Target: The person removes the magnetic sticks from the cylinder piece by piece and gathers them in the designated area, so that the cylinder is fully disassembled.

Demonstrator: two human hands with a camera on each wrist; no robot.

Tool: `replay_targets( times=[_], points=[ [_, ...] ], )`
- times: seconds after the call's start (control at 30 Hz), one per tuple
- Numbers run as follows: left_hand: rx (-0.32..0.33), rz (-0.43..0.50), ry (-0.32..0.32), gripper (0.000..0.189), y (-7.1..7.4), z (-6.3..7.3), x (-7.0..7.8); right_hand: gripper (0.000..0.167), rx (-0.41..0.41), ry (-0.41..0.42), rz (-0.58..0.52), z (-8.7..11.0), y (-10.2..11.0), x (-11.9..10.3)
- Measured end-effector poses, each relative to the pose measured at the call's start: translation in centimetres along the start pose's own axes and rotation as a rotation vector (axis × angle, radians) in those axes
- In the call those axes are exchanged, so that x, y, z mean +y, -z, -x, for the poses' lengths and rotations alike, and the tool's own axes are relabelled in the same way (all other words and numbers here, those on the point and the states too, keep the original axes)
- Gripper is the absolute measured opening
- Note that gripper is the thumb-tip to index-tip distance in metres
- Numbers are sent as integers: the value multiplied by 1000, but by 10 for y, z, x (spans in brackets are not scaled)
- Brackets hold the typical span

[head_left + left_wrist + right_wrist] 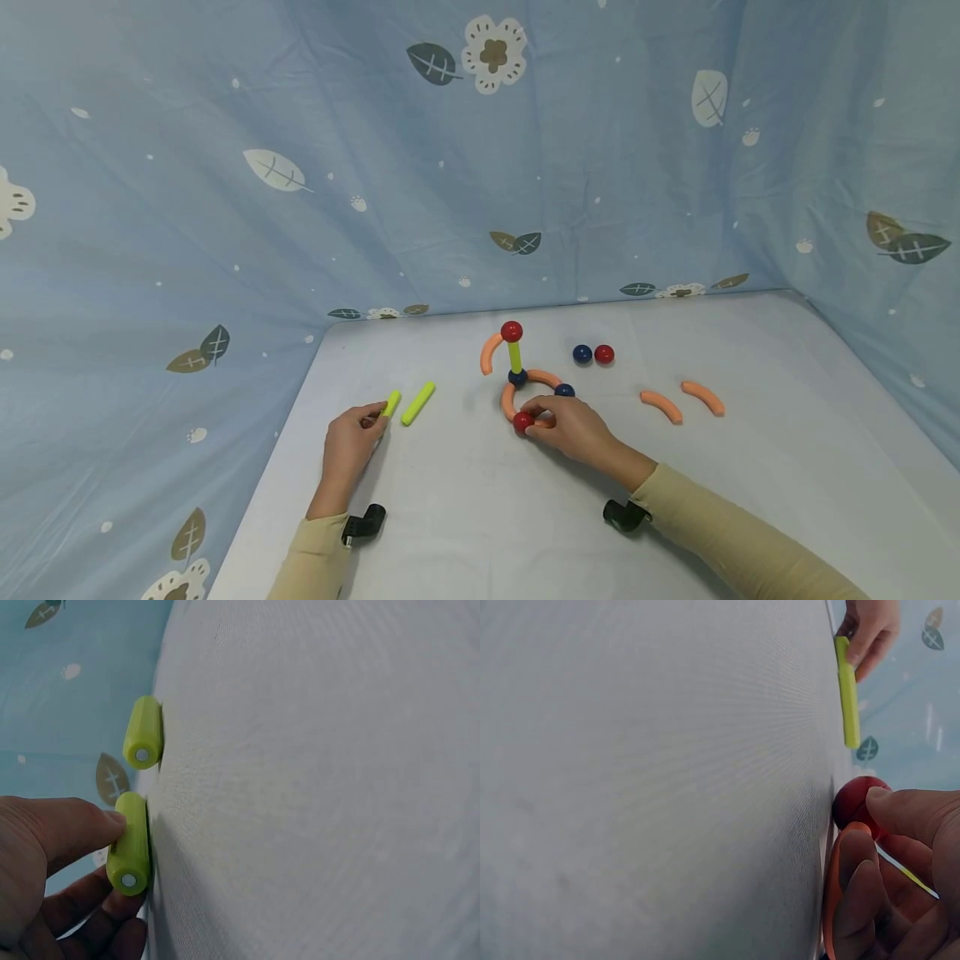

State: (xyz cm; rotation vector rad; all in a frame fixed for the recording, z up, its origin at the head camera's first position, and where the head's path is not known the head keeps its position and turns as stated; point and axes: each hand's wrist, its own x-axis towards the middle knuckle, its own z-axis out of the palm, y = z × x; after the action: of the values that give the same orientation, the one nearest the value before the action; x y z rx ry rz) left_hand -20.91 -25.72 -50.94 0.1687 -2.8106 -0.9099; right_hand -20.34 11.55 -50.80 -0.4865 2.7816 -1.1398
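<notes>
My left hand (350, 446) pinches a yellow-green rod (130, 851) between thumb and fingers, low at the white surface. A second yellow-green rod (417, 404) lies just right of it. With thumb and fingers, my right hand (576, 429) grips a red ball (522, 422) at the near side of a ring of curved orange pieces (507, 402). Dark blue balls join the ring at the back (517, 378) and right. From the back one rises a yellow-green rod (514, 357), topped by a red ball (512, 332) with a curved orange piece (489, 354) hanging leftward. My right fingers partly hide the ring.
Behind the ring to the right, a loose dark blue ball (582, 354) and a loose red ball (604, 354) sit side by side. Two curved orange pieces (662, 407) lie farther right. A blue patterned curtain (450, 167) borders the white table (465, 508).
</notes>
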Motion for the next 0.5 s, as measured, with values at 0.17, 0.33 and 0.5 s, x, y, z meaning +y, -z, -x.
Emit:
replay_targets(
  times=[0.17,0.33,0.5],
  points=[
    [-11,6,9,34,0,-1,1,31,16,26,23,1,1,1],
    [-5,-9,8,34,0,-1,1,31,17,32,18,0,0,2],
    [-9,-14,23,34,0,-1,2,31,8,16,17,-1,0,1]
  ],
)
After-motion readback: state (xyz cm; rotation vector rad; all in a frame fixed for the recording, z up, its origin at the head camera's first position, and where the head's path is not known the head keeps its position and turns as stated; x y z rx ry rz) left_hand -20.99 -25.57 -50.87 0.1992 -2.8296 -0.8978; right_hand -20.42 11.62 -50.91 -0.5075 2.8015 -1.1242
